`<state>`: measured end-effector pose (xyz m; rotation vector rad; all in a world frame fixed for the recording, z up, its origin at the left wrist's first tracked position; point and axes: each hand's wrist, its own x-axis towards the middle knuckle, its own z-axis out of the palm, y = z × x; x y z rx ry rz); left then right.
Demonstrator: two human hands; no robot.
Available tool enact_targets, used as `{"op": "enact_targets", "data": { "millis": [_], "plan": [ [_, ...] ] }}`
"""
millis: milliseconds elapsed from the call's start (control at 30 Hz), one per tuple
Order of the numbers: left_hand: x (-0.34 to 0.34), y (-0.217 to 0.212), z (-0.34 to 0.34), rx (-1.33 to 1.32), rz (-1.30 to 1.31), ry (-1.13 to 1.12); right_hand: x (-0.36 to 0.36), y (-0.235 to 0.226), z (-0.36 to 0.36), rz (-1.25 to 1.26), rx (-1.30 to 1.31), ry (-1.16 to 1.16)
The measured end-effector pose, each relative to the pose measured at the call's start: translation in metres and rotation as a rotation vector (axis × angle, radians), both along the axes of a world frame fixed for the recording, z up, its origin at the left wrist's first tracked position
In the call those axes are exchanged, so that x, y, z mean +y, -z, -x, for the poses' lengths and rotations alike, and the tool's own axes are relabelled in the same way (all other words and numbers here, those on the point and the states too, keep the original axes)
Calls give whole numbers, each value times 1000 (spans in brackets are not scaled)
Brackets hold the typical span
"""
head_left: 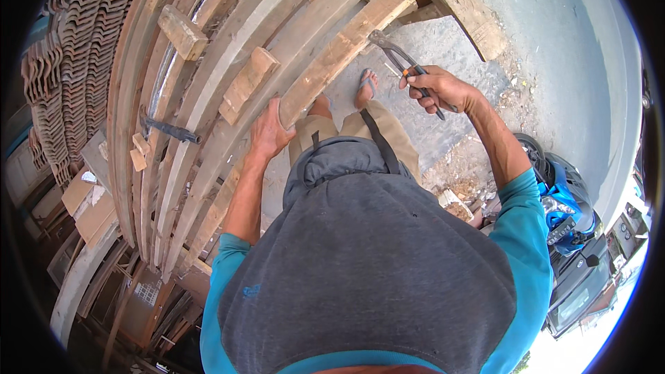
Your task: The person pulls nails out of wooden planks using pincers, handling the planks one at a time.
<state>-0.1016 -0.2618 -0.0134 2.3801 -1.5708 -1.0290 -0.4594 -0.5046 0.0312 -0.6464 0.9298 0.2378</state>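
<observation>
My right hand (440, 88) is closed around the handles of a pair of dark metal pincers (396, 54). Their head lies close to the right edge of a long wooden plank (346, 40); whether they touch it I cannot tell. On the left, my left hand (269, 133) grips the same plank at its edge, its thumb side against the wood and some fingers hidden. A hammer (170, 129) with a dark handle lies across the beams to the left of that hand. Short wood blocks (249, 83) rest on the beams nearby.
Several long wooden beams (215, 90) run side by side on my left. Beyond them stand stacked roof tiles (76, 62). A wooden board (467, 17) lies at the far right, near a grey wall (575, 62). Rubble (454, 173) and a blue motorbike (564, 201) are on the right.
</observation>
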Motion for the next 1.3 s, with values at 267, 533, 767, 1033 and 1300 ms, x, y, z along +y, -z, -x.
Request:
{"op": "enact_targets", "data": {
  "millis": [267,533,767,1033,1300],
  "plan": [
    [-17,-14,0,40,-246,-57,103,14,-68,157,77,461],
    [-18,-11,-11,194,-186,-42,161,76,-127,566,58,590],
    [-19,-16,-11,170,-175,-53,109,22,-48,350,53,308],
    [-19,-17,-3,128,-193,-71,25,-2,-15,214,9,45],
    [-10,-11,0,56,-97,-59,-5,8,-2,-50,-12,21]
  ]
}}
